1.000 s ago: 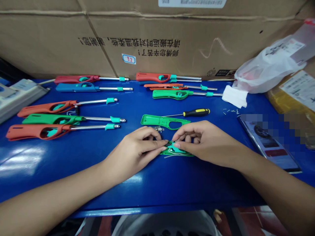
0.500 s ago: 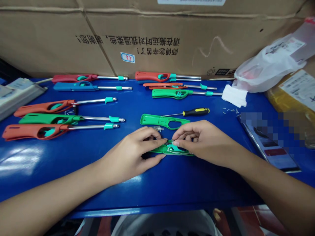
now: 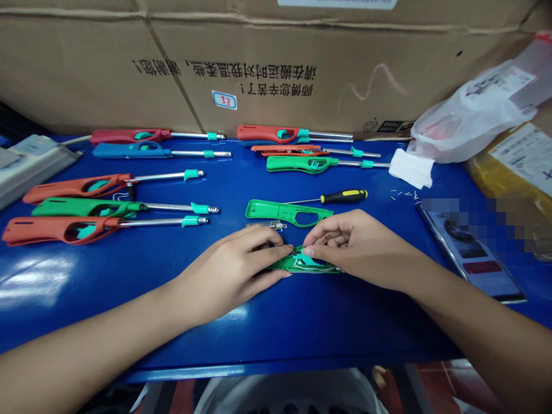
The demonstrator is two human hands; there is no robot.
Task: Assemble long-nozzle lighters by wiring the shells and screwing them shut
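An opened green lighter casing half (image 3: 280,264) lies on the blue table in front of me, with a teal trigger (image 3: 304,260) and white wires inside it. My left hand (image 3: 241,256) is closed over the casing's left end, thumb along the near edge and fingers on the far side. My right hand (image 3: 349,244) pinches at the trigger area; its fingertips hide what is between them. Just beyond, the other green casing half (image 3: 267,210) lies hollow side up, and a metal gas tank (image 3: 276,225) shows partly behind my left fingers.
A black and yellow screwdriver (image 3: 344,196) rests against the far casing half. Several long lighters (image 3: 95,229) lie to the left and back. Small screws (image 3: 404,194), white tissue (image 3: 411,167) and a phone (image 3: 478,259) are at right. A cardboard box (image 3: 259,69) stands behind.
Both hands stay at the same spot on the green casing. My left hand has shifted very slightly, and more of the metal tank shows behind it.
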